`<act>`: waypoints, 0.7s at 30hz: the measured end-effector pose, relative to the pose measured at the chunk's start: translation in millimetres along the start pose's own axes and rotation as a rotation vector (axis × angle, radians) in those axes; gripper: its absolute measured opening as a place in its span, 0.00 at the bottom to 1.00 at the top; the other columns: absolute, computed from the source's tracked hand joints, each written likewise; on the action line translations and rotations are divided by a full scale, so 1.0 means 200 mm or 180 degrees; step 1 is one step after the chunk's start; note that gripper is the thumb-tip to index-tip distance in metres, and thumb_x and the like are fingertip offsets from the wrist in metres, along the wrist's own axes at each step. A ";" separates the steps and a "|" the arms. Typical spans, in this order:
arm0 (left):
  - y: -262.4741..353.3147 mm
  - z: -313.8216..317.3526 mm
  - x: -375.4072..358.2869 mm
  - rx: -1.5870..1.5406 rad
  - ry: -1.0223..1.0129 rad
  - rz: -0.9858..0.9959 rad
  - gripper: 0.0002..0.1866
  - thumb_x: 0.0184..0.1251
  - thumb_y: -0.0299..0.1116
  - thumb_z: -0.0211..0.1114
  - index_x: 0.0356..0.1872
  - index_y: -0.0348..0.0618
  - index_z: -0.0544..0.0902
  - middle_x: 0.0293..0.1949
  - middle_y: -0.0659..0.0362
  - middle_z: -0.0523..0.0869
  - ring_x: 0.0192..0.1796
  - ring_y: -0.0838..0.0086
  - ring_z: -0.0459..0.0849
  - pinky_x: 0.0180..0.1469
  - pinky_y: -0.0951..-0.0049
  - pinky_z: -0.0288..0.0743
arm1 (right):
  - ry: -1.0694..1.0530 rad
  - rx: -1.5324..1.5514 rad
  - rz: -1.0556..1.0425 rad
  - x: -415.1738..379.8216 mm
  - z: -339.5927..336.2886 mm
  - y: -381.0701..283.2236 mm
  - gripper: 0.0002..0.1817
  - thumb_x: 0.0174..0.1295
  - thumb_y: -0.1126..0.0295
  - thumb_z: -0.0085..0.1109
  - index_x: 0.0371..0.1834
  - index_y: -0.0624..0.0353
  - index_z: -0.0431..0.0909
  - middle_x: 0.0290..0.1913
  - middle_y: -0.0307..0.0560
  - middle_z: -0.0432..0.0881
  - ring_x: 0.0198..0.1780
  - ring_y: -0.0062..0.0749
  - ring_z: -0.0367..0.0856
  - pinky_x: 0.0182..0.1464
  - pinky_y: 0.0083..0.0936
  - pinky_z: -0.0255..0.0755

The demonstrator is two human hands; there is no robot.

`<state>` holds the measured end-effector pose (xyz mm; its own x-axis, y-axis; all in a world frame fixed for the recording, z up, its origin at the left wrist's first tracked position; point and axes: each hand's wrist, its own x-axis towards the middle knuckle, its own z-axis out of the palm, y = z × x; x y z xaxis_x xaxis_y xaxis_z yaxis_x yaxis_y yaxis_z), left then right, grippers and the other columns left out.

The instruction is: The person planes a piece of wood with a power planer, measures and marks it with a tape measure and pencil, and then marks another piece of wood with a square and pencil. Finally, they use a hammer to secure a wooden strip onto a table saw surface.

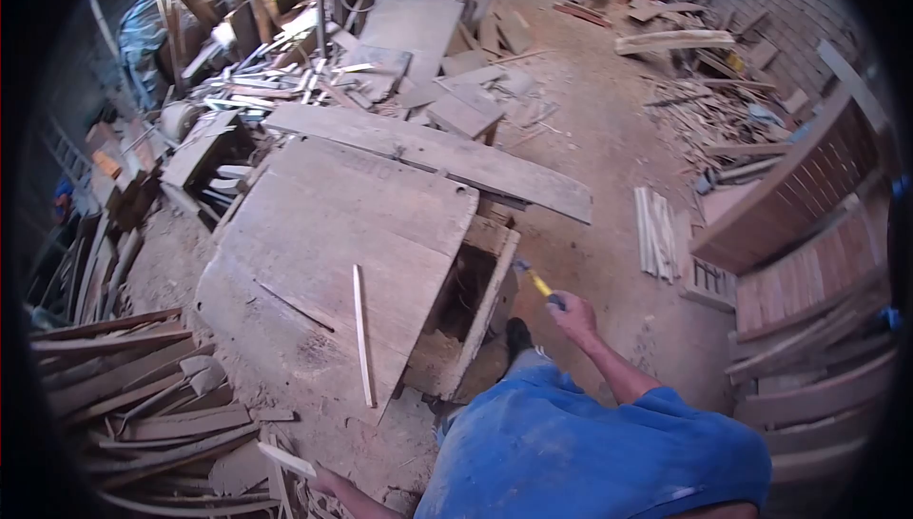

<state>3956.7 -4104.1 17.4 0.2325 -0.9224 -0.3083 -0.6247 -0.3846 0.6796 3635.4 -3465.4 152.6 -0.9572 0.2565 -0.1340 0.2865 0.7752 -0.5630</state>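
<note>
My right hand (573, 317) is closed around a yellow-and-black-handled tool (540, 285), held out past the right side of the work table; its small head is too blurred to name. Low on the left, my left hand (326, 481) grips a short pale piece of wood (288, 460), its fingers partly hidden. Between my hands stands the worn wooden work table (314, 205). A thin wooden strip (362, 338) lies on the table near its front edge. Farther left on the tabletop is a narrow dark slit or stick (293, 305).
A long plank (428, 157) lies across the table's far edge. An open box-like frame (480, 314) adjoins its right side. Curved wood pieces (152, 424) are stacked at left. Slatted wooden furniture (789, 186) and pale strips (654, 234) are at right. Scrap piles lie farther back.
</note>
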 end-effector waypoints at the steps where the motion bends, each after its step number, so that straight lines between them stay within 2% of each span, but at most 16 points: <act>1: -0.07 -0.08 -0.02 -0.0041 0.0251 -0.0012 0.40 0.68 0.46 0.82 0.71 0.27 0.76 0.64 0.38 0.87 0.60 0.46 0.88 0.67 0.51 0.80 | 0.0054 -0.0013 0.0095 0.09 -0.01 0.06 0.24 0.68 0.54 0.71 0.65 0.48 0.89 0.52 0.55 0.94 0.55 0.52 0.93 0.59 0.45 0.84; 2: -0.11 -0.13 -0.07 -0.0088 0.0507 -0.0043 0.37 0.68 0.42 0.83 0.69 0.27 0.77 0.62 0.39 0.88 0.59 0.47 0.88 0.65 0.51 0.81 | 0.0105 -0.0032 0.0173 0.19 -0.03 0.12 0.24 0.68 0.55 0.70 0.65 0.48 0.89 0.52 0.55 0.94 0.55 0.52 0.93 0.59 0.46 0.84; 5: -0.17 -0.23 -0.29 -0.0706 0.0295 0.0887 0.33 0.69 0.35 0.82 0.66 0.28 0.77 0.60 0.39 0.88 0.58 0.49 0.88 0.64 0.51 0.81 | 0.0258 -0.0176 0.0216 0.55 -0.07 0.28 0.23 0.68 0.56 0.68 0.65 0.46 0.89 0.51 0.54 0.94 0.55 0.53 0.93 0.59 0.48 0.84; 6: -0.04 -0.24 -0.51 -0.0433 0.0450 0.0866 0.32 0.70 0.32 0.82 0.67 0.27 0.76 0.57 0.40 0.88 0.56 0.49 0.87 0.63 0.52 0.81 | 0.0210 -0.0281 0.0176 0.69 -0.08 0.32 0.23 0.68 0.57 0.68 0.66 0.45 0.88 0.51 0.54 0.94 0.55 0.53 0.92 0.60 0.49 0.83; 9: 0.06 -0.06 -0.88 -0.0697 0.0610 0.1420 0.31 0.71 0.34 0.81 0.68 0.31 0.77 0.53 0.45 0.87 0.52 0.57 0.87 0.58 0.59 0.82 | 0.0125 -0.0621 0.0004 1.11 -0.17 0.44 0.23 0.68 0.58 0.69 0.67 0.44 0.88 0.54 0.53 0.93 0.57 0.56 0.91 0.61 0.51 0.83; 12: 0.48 0.14 -1.52 -0.1175 -0.0609 0.0436 0.30 0.74 0.36 0.79 0.69 0.33 0.77 0.51 0.52 0.86 0.50 0.69 0.85 0.53 0.68 0.81 | 0.0031 -0.0877 -0.0223 1.48 -0.21 0.63 0.24 0.68 0.59 0.70 0.68 0.43 0.87 0.60 0.52 0.89 0.61 0.56 0.88 0.64 0.52 0.82; 14: 0.53 0.44 -1.73 -0.1261 -0.0882 0.1012 0.29 0.76 0.38 0.78 0.69 0.34 0.78 0.50 0.57 0.85 0.48 0.75 0.83 0.51 0.74 0.79 | -0.0082 -0.0930 -0.0370 1.67 -0.22 0.70 0.25 0.68 0.61 0.71 0.70 0.41 0.86 0.65 0.52 0.86 0.63 0.56 0.87 0.65 0.52 0.81; 16: 0.62 0.74 -1.97 -0.1560 -0.1511 0.1605 0.27 0.77 0.39 0.76 0.67 0.32 0.80 0.51 0.59 0.86 0.48 0.74 0.83 0.52 0.71 0.80 | -0.0314 -0.0767 -0.0430 1.83 -0.23 0.72 0.27 0.68 0.64 0.71 0.72 0.42 0.85 0.67 0.52 0.83 0.66 0.54 0.84 0.67 0.50 0.80; 17: 0.74 0.84 -2.19 -0.1322 -0.1546 0.1674 0.25 0.78 0.39 0.75 0.66 0.32 0.81 0.50 0.58 0.87 0.48 0.73 0.83 0.52 0.69 0.80 | -0.0451 -0.0728 -0.0417 1.87 -0.24 0.77 0.28 0.69 0.65 0.71 0.74 0.42 0.84 0.69 0.52 0.82 0.68 0.53 0.83 0.68 0.49 0.79; 18: 0.89 0.95 -2.42 -0.1075 -0.1602 0.1716 0.23 0.79 0.39 0.74 0.64 0.32 0.82 0.50 0.57 0.87 0.47 0.73 0.84 0.52 0.67 0.80 | -0.0441 -0.0821 -0.0676 1.94 -0.21 0.83 0.31 0.67 0.67 0.72 0.76 0.43 0.82 0.69 0.54 0.81 0.71 0.55 0.79 0.73 0.47 0.76; 20: 1.09 1.13 -2.73 -0.0548 -0.2417 0.1727 0.22 0.80 0.40 0.73 0.61 0.31 0.84 0.48 0.55 0.88 0.48 0.72 0.84 0.54 0.65 0.81 | -0.0219 -0.0811 -0.0985 2.04 -0.05 0.97 0.34 0.66 0.67 0.73 0.78 0.43 0.81 0.71 0.55 0.80 0.72 0.57 0.77 0.75 0.48 0.73; 21: 1.14 1.25 -2.87 -0.0451 -0.2617 0.1805 0.22 0.80 0.40 0.73 0.60 0.31 0.84 0.47 0.54 0.89 0.48 0.72 0.84 0.54 0.65 0.81 | -0.0093 -0.0815 -0.1119 2.05 -0.02 1.04 0.35 0.65 0.66 0.74 0.78 0.43 0.80 0.72 0.55 0.79 0.73 0.58 0.76 0.76 0.48 0.71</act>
<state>3493.6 -3653.8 183.3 -0.6910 -0.6810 -0.2422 -0.3769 0.0536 0.9247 3302.2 -3196.2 -17.0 -0.9980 -0.0623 0.0046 -0.0598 0.9316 -0.3584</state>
